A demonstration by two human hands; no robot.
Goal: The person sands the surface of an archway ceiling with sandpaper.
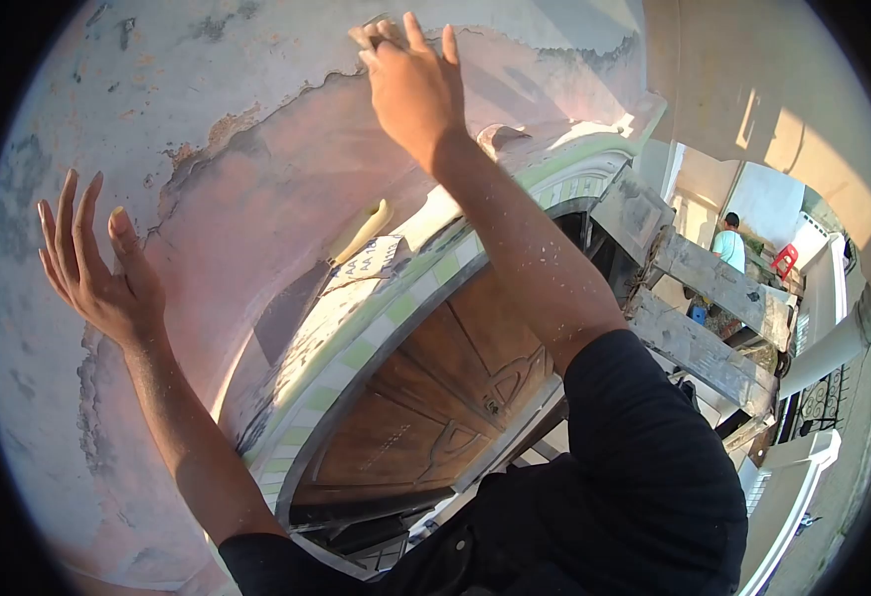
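Note:
My left hand (97,266) is raised flat near the pink wall (266,179), fingers spread, holding nothing. My right hand (413,79) is pressed high against the same wall, at the edge where grey-white paint (157,70) peels over the pink. Its fingers are bent around a small flat tool (371,35) that is mostly hidden; I cannot tell what kind. Both arms wear black sleeves.
Below me is an arched wooden door (425,407) with a green and white tiled frame (356,348). A pale scraper-like handle (364,230) lies on the ledge above the arch. Wooden scaffold planks (704,318) stand to the right. A person in a teal shirt (728,243) is far off.

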